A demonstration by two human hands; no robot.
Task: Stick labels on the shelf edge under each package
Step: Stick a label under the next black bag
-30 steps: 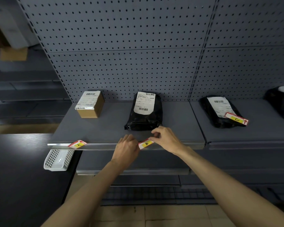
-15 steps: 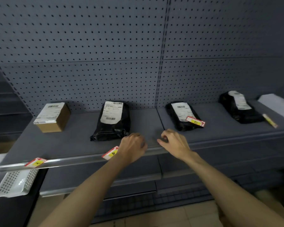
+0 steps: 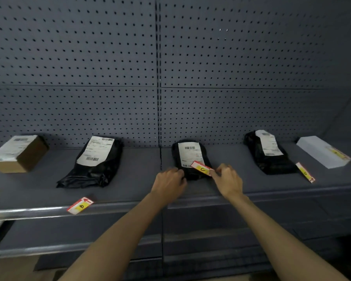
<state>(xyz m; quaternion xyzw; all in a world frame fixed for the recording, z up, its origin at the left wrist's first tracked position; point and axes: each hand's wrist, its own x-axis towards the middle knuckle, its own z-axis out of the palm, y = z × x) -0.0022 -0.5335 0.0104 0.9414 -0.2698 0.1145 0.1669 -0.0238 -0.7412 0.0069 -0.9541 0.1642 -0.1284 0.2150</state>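
On a grey shelf [image 3: 134, 191] lie a cardboard box [image 3: 18, 154], three black mailer bags [image 3: 95, 161] [image 3: 190, 157] [image 3: 268, 153] and a white envelope [image 3: 322, 152]. A red-and-yellow label marked B [image 3: 80, 205] is stuck on the shelf edge under the left bag. A label marked C [image 3: 202, 168] rests on the middle bag; my right hand [image 3: 228, 179] pinches its right end. My left hand [image 3: 169, 182] hovers curled at that bag's left front corner, holding nothing I can see. Another label [image 3: 305, 172] lies beside the right bag.
A dark pegboard wall [image 3: 158, 78] rises behind the shelf. A further label lies on the white envelope. Lower shelves run below the metal front edge [image 3: 28, 212]. A bit of white basket shows at the far left edge.
The view has swung right. Both hands left the B label on the shelf edge and moved up and right to the middle bag, where my right hand took hold of the C label.
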